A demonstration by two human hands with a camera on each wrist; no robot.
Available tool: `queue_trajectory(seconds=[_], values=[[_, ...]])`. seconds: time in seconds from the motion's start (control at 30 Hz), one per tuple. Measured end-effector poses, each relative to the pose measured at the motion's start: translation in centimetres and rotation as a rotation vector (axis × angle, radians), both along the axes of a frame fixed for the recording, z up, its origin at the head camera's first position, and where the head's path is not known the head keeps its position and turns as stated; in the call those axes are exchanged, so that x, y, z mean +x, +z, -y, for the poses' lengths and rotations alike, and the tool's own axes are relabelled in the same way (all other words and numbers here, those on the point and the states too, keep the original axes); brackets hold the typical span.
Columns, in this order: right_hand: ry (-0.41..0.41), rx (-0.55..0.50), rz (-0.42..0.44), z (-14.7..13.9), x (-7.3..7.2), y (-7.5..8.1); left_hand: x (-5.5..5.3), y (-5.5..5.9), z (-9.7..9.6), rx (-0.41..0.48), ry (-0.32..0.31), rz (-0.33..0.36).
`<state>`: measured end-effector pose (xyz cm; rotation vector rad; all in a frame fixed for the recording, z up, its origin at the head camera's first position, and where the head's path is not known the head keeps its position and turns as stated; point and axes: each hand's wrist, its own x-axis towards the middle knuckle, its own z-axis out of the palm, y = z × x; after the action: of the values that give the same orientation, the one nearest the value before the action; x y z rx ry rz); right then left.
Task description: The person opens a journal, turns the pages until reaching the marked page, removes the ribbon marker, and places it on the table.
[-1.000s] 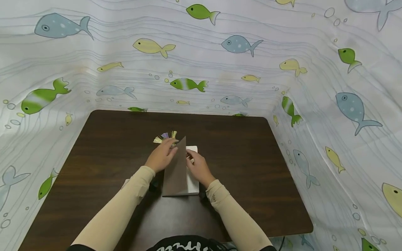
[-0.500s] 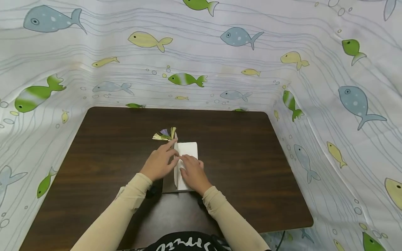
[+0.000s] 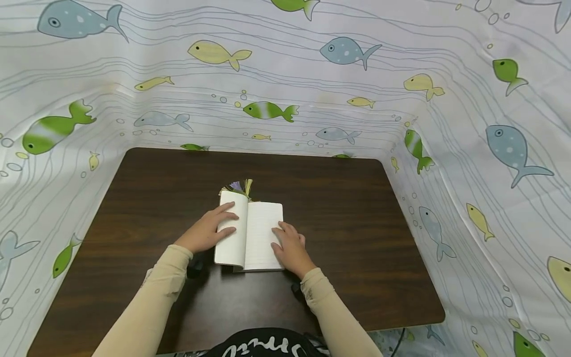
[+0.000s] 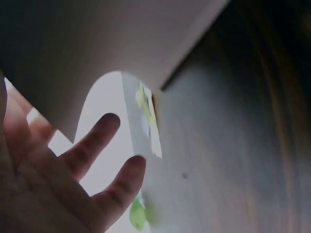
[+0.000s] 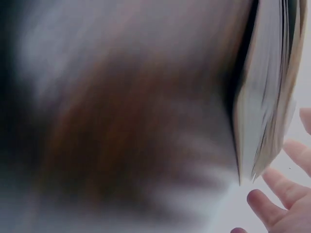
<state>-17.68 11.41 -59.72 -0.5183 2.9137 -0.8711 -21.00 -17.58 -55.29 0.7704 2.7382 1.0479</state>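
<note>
A notebook (image 3: pixel 264 240) lies open on the dark brown table, with its pale, lined right page facing up. My left hand (image 3: pixel 206 231) rests with spread fingers on the left page, which curves upward. At the right page's outer edge is my right hand (image 3: pixel 292 249), its fingers relaxed and its thumb over the paper. Seen from below in the left wrist view, the notebook's left side (image 4: pixel 97 39) shades the extended fingers (image 4: pixel 124 182). The page edges (image 5: pixel 262 102) fan slightly in the right wrist view, beside my right fingertips.
A small bunch of yellow and purple strands (image 3: pixel 241 187) sticks out behind the notebook's top. The dark wooden table (image 3: pixel 348 238) has rounded corners. A white cloth (image 3: pixel 303 89) printed with fish surrounds its back and sides. Dark shapes sit under both wrists.
The brown cover has swung over to the left and the notebook now lies open on two pages. My left hand has shifted left with the turned pages; my right hand has moved to the right edge.
</note>
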Motion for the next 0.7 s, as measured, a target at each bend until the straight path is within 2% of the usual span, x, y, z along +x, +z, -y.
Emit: queue_trajectory(seconds=[0.13,0.3,0.47,0.7], values=[[0.029,0.009,0.041,-0.8,-0.1,-0.3,0.3,-0.7,1.8,0.039,-0.011,0.056],[0.079,0.052,0.118,-1.4,-0.3,-0.4,1.2,-2.1,2.8,0.064,0.037,0.076],[0.149,0.157,0.17,-2.0,-0.6,-0.8,1.8,-3.3,3.4,0.054,0.077,0.109],[0.177,0.209,0.152,-2.8,-0.9,-0.8,1.7,-4.1,3.7,0.085,0.1,0.119]])
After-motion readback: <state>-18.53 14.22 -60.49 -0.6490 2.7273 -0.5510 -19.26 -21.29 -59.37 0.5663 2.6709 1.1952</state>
